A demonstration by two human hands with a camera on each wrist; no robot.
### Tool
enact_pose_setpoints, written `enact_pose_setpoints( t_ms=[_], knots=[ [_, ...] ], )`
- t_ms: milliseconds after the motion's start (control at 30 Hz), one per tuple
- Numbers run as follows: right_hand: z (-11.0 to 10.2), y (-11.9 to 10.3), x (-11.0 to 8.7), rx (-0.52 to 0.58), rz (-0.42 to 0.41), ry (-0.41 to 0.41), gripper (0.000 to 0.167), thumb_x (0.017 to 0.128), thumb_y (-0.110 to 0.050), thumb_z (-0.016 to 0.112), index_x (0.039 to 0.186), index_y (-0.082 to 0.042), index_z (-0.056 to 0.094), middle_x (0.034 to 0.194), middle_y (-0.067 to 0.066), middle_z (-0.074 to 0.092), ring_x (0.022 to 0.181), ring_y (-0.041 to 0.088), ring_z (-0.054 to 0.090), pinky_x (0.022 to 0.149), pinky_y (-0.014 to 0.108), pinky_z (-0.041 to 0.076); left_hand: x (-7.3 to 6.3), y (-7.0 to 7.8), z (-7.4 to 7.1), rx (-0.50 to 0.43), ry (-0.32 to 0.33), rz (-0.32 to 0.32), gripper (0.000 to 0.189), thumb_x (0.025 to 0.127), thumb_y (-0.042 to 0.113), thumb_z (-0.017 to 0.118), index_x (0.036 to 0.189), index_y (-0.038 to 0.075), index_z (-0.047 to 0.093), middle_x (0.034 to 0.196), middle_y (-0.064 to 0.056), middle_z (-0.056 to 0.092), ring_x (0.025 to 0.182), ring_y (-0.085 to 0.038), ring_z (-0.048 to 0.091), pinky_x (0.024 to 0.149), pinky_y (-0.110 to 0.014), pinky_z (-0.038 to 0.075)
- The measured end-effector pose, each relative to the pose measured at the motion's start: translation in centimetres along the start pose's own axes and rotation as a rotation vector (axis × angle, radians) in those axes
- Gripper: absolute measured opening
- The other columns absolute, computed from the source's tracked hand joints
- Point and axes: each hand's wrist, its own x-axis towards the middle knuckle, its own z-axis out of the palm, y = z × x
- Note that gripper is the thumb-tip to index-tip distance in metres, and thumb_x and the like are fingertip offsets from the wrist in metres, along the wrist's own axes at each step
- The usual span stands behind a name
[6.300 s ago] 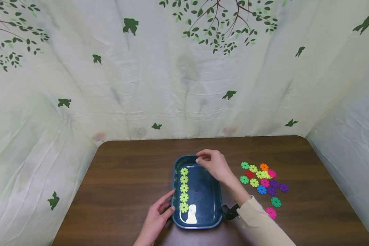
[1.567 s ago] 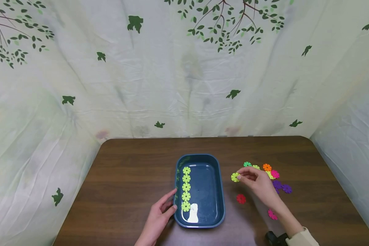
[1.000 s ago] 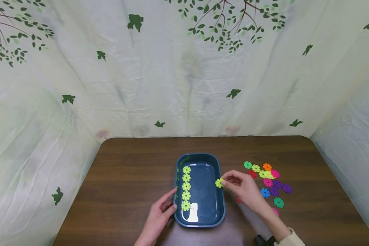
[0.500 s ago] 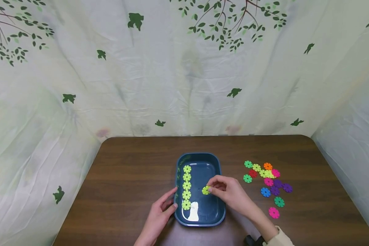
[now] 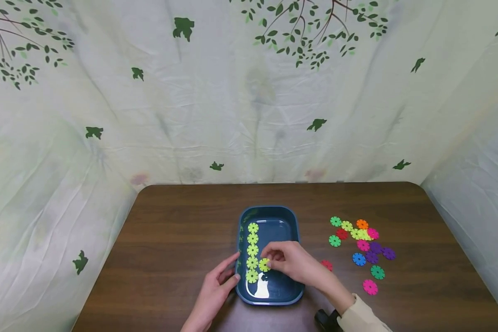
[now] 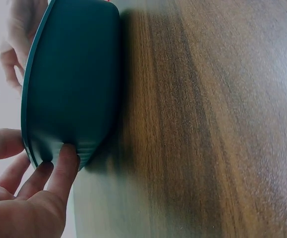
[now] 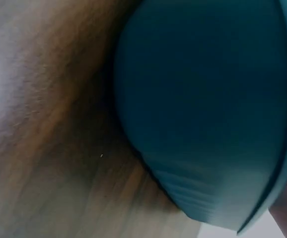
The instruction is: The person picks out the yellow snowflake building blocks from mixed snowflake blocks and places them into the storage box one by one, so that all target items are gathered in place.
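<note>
My right hand (image 5: 292, 262) pinches a yellow-green notched, flower-shaped plastic disc (image 5: 264, 264) between thumb and fingertips, low inside the blue tray (image 5: 290, 295). The pinched disc is right beside a column of several matching yellow-green discs (image 5: 252, 250) along the tray's left side. My left hand (image 5: 211, 288) rests against the tray's left side. In the left wrist view its fingertips (image 6: 68, 151) touch the outer wall, with the thumb at the rim. The right wrist view shows the tray's outer wall (image 7: 208, 99) and hides the pinched disc.
Right of the tray, several loose discs lie on the wooden table (image 5: 182, 230): green (image 5: 377, 272), pink (image 5: 370, 287), blue (image 5: 358, 259), purple (image 5: 388, 253), orange (image 5: 362, 224) and yellow. A red disc (image 5: 326, 265) lies near the right forearm. A printed cloth (image 5: 216, 92) hangs behind.
My right hand has carried a yellow-green disc from the loose discs leftward over the rim into the tray, beside the column. My left hand has stayed at the tray's side.
</note>
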Motion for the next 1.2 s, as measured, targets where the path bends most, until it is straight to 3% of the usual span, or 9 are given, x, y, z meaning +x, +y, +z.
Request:
enact_pose_setpoints(
  t_ms=[267, 567, 833, 1200],
  knots=[
    [0.7, 0.5, 1.9, -0.105, 0.008, -0.154, 0.014, 0.087, -0.008, 0.074, 0.095, -0.020, 0.073, 0.080, -0.012, 0.063, 0.073, 0.006, 0.057, 0.067, 0.023, 0.051, -0.1, 0.0, -0.1, -0.027, -0.007, 0.017, 0.051, 0.094, 0.008, 0.061, 0.144, 0.016, 0.052, 0.148, -0.018, 0.043, 0.122, -0.036, 0.053, 0.092, -0.043, 0.051],
    [1.1, 0.7, 2.5, -0.163, 0.042, -0.206, 0.015, 0.085, -0.005, 0.074, 0.085, -0.020, 0.071, 0.071, -0.009, 0.060, 0.065, 0.006, 0.054, 0.061, 0.023, 0.048, -0.1, -0.2, -0.1, -0.035, -0.008, 0.007, 0.051, 0.094, 0.007, 0.062, 0.144, 0.017, 0.052, 0.148, -0.018, 0.043, 0.121, -0.035, 0.054, 0.091, -0.042, 0.051],
    [1.4, 0.6, 2.4, -0.218, 0.086, -0.187, 0.015, 0.082, -0.006, 0.078, 0.083, -0.019, 0.072, 0.072, -0.009, 0.058, 0.068, 0.007, 0.052, 0.064, 0.023, 0.046, -0.1, -0.1, 0.0, -0.059, -0.011, 0.023, 0.052, 0.094, 0.006, 0.062, 0.144, 0.017, 0.052, 0.148, -0.017, 0.044, 0.120, -0.033, 0.054, 0.090, -0.038, 0.052],
    [2.0, 0.9, 2.5, -0.247, 0.084, -0.153, 0.016, 0.079, -0.003, 0.080, 0.082, -0.017, 0.074, 0.070, -0.011, 0.057, 0.067, 0.006, 0.051, 0.063, 0.022, 0.046, -0.1, -0.2, -0.1, -0.062, -0.012, 0.027, 0.052, 0.094, 0.006, 0.062, 0.144, 0.017, 0.052, 0.148, -0.017, 0.043, 0.120, -0.033, 0.054, 0.089, -0.038, 0.052]
  ],
)
